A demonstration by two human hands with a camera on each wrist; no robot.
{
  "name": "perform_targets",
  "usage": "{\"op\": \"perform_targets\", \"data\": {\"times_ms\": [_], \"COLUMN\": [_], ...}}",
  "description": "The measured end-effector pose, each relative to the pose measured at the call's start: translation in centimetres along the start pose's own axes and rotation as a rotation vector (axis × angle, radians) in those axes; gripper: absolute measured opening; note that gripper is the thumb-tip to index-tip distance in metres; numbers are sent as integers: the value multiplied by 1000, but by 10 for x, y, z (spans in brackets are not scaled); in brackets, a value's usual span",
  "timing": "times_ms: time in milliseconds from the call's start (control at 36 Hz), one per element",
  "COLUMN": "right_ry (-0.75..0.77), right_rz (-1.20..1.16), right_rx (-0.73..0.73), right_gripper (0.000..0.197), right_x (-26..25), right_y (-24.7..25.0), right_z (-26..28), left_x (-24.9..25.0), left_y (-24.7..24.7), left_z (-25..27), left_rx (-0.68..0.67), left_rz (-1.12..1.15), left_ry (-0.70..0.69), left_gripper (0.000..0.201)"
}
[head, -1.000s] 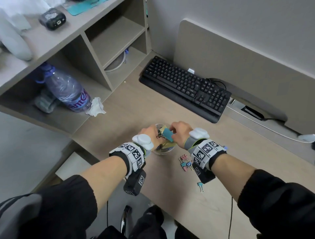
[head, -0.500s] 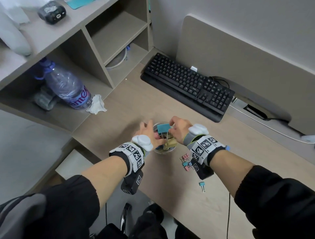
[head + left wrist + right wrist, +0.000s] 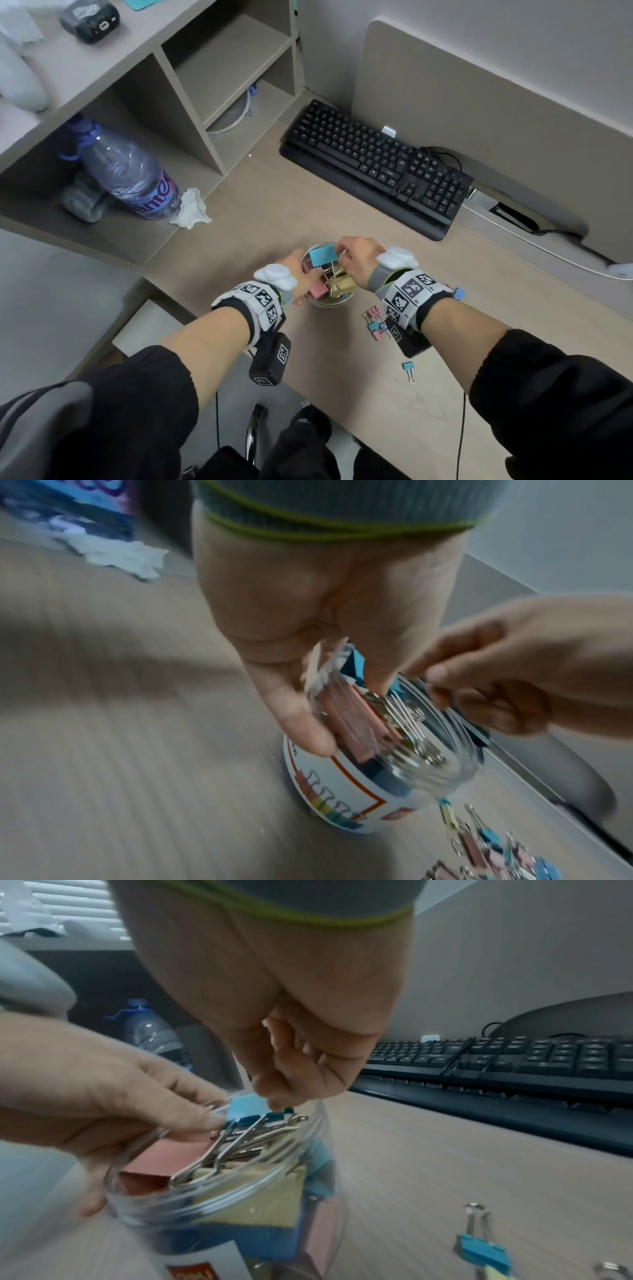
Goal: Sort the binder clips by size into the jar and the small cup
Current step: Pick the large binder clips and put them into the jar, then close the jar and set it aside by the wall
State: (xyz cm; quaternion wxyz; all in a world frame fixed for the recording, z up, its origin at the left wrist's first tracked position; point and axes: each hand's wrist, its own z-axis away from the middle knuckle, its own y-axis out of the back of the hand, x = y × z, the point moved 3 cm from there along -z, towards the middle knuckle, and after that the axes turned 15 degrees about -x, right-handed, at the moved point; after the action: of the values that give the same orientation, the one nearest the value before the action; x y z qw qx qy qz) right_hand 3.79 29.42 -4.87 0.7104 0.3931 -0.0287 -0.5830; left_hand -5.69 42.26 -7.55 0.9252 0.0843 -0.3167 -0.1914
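The clear jar (image 3: 329,301) is gripped at its rim by the left hand (image 3: 297,274), whose fingers (image 3: 301,723) are curled round the near-left side of the mouth, with the thumb hooked over the edge. At the far side of the jar's mouth, a large blue binder clip (image 3: 322,255) is pinched by the curled fingertips (image 3: 277,1096) of the right hand (image 3: 359,262); in the right wrist view the fingertips are seen touching its top edge while its steel handles point down into the jar. Inside the jar, a pink clip (image 3: 317,289) lies against the near-left wall and a gold clip (image 3: 346,286) lies toward the near-right, with wire handles tangled between them; further blue and pink clips are seen lower down through the wall in the right wrist view. The jar stands upright on the desk (image 3: 342,377) and carries a printed label. Just to the right of the jar, a cluster of small clips (image 3: 375,322) in pink and blue lies on the desk, partly hidden by the right wrist device. Nearer the person than the jar and further right, 1 small blue clip (image 3: 408,368) lies alone. Well beyond the jar, a black keyboard (image 3: 373,164) is set at an angle. No small cup can be made out in any view.
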Motion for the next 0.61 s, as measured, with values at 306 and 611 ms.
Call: {"op": "perform_targets", "data": {"times_ms": [306,611], "right_ry": [-195,-609], "right_rz": [-118,25], "right_rx": [39,-80], "right_gripper": [19,74], "right_x": [89,201], "right_y": [8,-10], "right_z": [44,128], "left_x": [17,74], "left_y": [4,-20], "left_z": [6,3], "left_rx": [-10,78], "left_rz": [34,-169], "left_ry": [51,-95], "left_gripper": [16,21]}}
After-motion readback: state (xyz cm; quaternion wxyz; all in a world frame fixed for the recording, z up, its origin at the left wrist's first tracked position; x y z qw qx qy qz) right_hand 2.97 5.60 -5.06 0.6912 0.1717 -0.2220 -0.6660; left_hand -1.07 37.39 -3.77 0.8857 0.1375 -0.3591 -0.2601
